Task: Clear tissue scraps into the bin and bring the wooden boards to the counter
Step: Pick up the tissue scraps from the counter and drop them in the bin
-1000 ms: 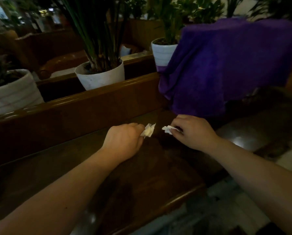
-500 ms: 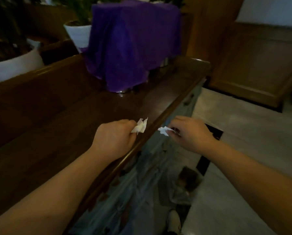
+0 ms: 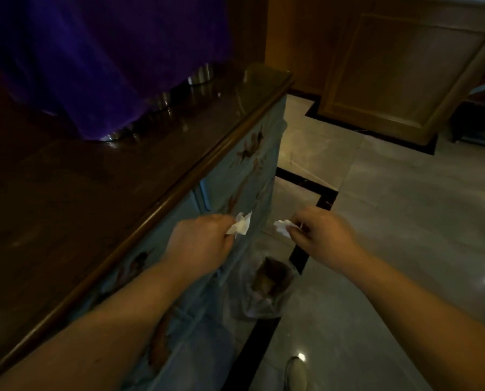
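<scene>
My left hand (image 3: 200, 244) pinches a crumpled white tissue scrap (image 3: 241, 225) just off the front edge of the dark wooden counter (image 3: 100, 198). My right hand (image 3: 323, 235) pinches a second white tissue scrap (image 3: 282, 227) to the right of it. Both hands hang in the air over the floor. Below and between them a small bin with a clear plastic liner (image 3: 266, 289) stands on the tiles against the cabinet front. No wooden boards are in view.
A purple cloth (image 3: 103, 60) drapes over something on the counter's far end, with metal feet showing under it. The cabinet front (image 3: 235, 176) is pale blue with painted figures. Glossy tiled floor (image 3: 404, 221) spreads right; a wooden panel (image 3: 402, 71) stands behind. A shoe (image 3: 296, 373) shows at the bottom.
Both hands, each holding its scrap, have moved from over the countertop out past its edge to above the floor bin. The view has swung right and down.
</scene>
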`<act>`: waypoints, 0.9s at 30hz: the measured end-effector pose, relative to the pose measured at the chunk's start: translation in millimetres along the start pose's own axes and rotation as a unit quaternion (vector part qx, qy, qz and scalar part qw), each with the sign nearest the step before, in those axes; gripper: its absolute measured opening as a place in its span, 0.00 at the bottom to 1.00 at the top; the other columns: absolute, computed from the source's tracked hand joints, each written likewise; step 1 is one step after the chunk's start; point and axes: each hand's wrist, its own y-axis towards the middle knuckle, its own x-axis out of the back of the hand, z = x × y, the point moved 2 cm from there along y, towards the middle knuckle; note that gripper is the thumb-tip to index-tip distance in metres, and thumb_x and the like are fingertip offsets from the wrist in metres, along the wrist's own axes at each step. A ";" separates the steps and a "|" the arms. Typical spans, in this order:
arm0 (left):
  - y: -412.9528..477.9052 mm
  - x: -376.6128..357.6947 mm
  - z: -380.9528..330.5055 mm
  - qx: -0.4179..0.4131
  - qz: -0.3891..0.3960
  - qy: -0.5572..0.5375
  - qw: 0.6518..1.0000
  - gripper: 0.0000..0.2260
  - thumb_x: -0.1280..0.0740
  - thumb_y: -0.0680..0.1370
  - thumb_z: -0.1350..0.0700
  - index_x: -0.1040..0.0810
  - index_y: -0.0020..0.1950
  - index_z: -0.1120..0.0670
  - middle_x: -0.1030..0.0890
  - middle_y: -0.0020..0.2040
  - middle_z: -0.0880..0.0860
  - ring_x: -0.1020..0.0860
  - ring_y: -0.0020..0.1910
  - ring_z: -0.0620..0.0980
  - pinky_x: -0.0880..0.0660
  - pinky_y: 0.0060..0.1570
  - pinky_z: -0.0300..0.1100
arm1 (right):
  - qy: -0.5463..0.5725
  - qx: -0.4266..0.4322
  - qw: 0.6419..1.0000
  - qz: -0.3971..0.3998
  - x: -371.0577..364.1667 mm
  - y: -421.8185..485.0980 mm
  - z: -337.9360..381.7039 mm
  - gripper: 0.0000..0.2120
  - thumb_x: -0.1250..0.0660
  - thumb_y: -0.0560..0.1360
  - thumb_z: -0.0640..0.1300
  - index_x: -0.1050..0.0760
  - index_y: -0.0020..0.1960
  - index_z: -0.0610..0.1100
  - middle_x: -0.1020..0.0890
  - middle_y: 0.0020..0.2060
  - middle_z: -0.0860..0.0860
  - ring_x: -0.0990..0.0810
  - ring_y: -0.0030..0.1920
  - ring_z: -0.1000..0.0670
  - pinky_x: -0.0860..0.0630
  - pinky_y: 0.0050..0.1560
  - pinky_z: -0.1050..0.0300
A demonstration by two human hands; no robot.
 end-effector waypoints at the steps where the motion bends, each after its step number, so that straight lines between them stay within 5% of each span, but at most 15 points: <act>1: 7.6 -13.0 -6.1 0.012 0.008 0.001 1.000 0.05 0.35 0.75 0.52 0.22 0.46 0.52 0.18 0.40 0.53 0.22 0.34 0.53 0.38 0.29 0.41 | 0.003 -0.001 1.000 0.009 -3.6 -0.4 -17.4 0.06 0.36 0.75 0.50 0.24 0.42 0.49 0.25 0.35 0.53 0.27 0.34 0.52 0.30 0.30 0.54; 5: 31.8 -64.9 -20.4 0.073 0.026 -0.010 0.997 0.09 0.37 0.76 0.53 0.21 0.52 0.54 0.17 0.45 0.55 0.20 0.42 0.56 0.33 0.33 0.43 | 0.037 -0.001 0.999 0.037 -24.2 2.0 -78.8 0.08 0.35 0.75 0.47 0.31 0.38 0.54 0.32 0.32 0.58 0.32 0.31 0.57 0.38 0.29 0.59; 7: 39.4 -89.2 -24.6 0.102 0.033 -0.032 0.994 0.10 0.38 0.76 0.52 0.21 0.53 0.54 0.18 0.47 0.56 0.20 0.44 0.58 0.27 0.36 0.46 | 0.056 -0.011 0.997 0.060 -37.8 2.7 -104.9 0.06 0.36 0.75 0.48 0.28 0.39 0.52 0.30 0.33 0.57 0.30 0.33 0.54 0.32 0.31 0.54; 12: 54.9 -157.8 -26.0 0.163 0.035 -0.060 0.984 0.16 0.42 0.75 0.46 0.21 0.52 0.54 0.17 0.45 0.58 0.20 0.43 0.61 0.32 0.36 0.44 | 0.107 -0.044 0.991 0.065 -83.6 -1.4 -164.3 0.05 0.34 0.75 0.45 0.24 0.40 0.47 0.29 0.34 0.55 0.28 0.35 0.53 0.32 0.34 0.56; 19: 49.7 -287.6 -3.5 0.238 0.105 -0.130 0.957 0.08 0.33 0.76 0.59 0.20 0.52 0.60 0.17 0.43 0.60 0.21 0.39 0.56 0.27 0.40 0.43 | 0.182 -0.180 0.965 0.060 -191.7 -25.8 -235.6 0.08 0.36 0.76 0.52 0.23 0.45 0.49 0.23 0.38 0.54 0.25 0.34 0.58 0.35 0.33 0.66; 23: 51.9 -371.2 18.1 0.265 0.107 -0.140 0.948 0.07 0.32 0.75 0.60 0.26 0.37 0.57 0.20 0.34 0.61 0.23 0.32 0.57 0.31 0.34 0.42 | 0.184 -0.260 0.947 0.033 -266.8 -42.7 -279.3 0.11 0.37 0.76 0.54 0.22 0.47 0.47 0.21 0.38 0.51 0.24 0.35 0.57 0.31 0.33 0.61; 27: 49.7 -457.0 31.8 0.247 0.138 -0.143 0.948 0.08 0.34 0.75 0.57 0.27 0.38 0.57 0.20 0.35 0.59 0.23 0.34 0.58 0.25 0.35 0.48 | 0.199 -0.288 0.935 0.063 -344.2 -58.2 -311.6 0.08 0.35 0.76 0.50 0.21 0.47 0.46 0.20 0.40 0.48 0.22 0.38 0.51 0.24 0.38 0.52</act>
